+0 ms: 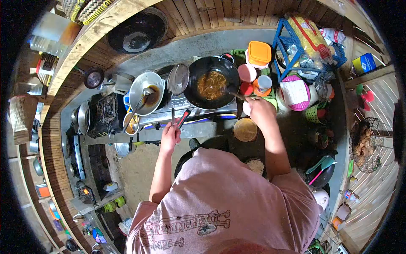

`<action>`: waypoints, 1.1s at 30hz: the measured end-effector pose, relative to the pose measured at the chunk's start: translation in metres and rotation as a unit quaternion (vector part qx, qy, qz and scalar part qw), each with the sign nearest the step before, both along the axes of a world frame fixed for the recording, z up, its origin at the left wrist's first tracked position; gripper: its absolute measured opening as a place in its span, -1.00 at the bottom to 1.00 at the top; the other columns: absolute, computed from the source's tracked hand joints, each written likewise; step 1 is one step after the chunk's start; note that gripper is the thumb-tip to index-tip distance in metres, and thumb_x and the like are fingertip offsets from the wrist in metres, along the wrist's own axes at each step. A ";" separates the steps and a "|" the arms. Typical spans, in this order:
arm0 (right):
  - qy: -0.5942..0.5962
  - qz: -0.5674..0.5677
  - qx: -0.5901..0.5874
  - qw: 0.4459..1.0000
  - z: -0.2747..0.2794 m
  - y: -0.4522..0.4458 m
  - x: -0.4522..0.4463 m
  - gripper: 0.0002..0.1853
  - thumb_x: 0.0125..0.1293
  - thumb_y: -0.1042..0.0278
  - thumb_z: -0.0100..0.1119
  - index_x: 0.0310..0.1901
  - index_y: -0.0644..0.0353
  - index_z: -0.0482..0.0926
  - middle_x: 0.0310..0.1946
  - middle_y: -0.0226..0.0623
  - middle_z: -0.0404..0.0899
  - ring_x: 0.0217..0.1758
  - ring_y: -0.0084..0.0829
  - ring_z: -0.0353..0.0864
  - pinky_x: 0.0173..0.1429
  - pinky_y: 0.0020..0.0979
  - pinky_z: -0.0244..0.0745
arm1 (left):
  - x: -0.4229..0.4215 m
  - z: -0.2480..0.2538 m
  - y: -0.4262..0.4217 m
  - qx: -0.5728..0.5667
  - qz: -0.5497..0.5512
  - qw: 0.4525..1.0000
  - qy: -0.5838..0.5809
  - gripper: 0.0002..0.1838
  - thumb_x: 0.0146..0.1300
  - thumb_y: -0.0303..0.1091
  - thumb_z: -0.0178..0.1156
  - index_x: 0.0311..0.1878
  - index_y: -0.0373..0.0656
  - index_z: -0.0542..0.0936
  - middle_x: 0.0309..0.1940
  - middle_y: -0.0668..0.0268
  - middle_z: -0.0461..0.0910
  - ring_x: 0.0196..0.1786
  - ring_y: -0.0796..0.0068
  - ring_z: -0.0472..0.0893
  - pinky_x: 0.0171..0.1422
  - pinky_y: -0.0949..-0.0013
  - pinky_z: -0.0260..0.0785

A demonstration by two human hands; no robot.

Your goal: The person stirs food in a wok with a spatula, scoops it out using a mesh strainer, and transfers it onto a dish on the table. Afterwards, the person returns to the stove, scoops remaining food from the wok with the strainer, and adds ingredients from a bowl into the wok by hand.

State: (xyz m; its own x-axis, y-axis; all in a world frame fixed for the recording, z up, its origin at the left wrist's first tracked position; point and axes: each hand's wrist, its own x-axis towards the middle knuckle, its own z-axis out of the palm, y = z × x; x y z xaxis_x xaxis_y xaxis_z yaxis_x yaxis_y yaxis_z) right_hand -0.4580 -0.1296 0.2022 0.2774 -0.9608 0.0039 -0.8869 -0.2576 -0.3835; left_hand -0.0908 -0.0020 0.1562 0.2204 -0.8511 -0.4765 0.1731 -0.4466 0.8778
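Closed round the handle of a mesh strainer, my left hand is in front of the stove; the strainer's bowl is just left of a black wok. Noodle-like strands in brown liquid fill the wok's bottom. My right hand grips a dark utensil that reaches over the wok's right rim. A black-and-red handle lies beside my left hand; what it belongs to is unclear. Left of the strainer stands a silver pan with dark liquid and a ladle.
Right of the wok are an orange-lidded container, several cups and a pink plate. A blue rack holds bags at the back right. A small bowl and a round tan lid are near the counter's front.
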 end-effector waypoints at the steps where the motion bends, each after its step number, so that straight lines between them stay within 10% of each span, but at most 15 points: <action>1: 0.021 0.019 -0.003 1.000 -0.006 0.002 -0.005 -0.70 0.29 0.37 0.12 0.03 -0.01 0.69 -0.20 -0.15 0.68 -0.19 -0.12 0.71 -0.14 -0.10 0.61 | 0.001 0.000 -0.001 -0.004 0.000 1.000 -0.006 -0.64 0.52 -0.22 -0.06 0.25 -0.13 0.49 -0.62 0.51 0.25 -0.68 0.70 0.16 -0.60 0.51 0.02; 33: -0.005 0.013 0.034 0.999 -0.014 0.012 0.005 -0.65 0.30 0.36 0.14 0.11 -0.06 0.66 -0.14 -0.13 0.70 -0.12 -0.07 0.70 -0.07 -0.09 0.58 | 0.012 -0.004 0.004 -0.016 -0.017 0.999 0.034 -0.64 0.52 -0.22 -0.10 0.24 -0.13 0.50 -0.59 0.47 0.34 -0.67 0.68 0.21 -0.59 0.52 0.09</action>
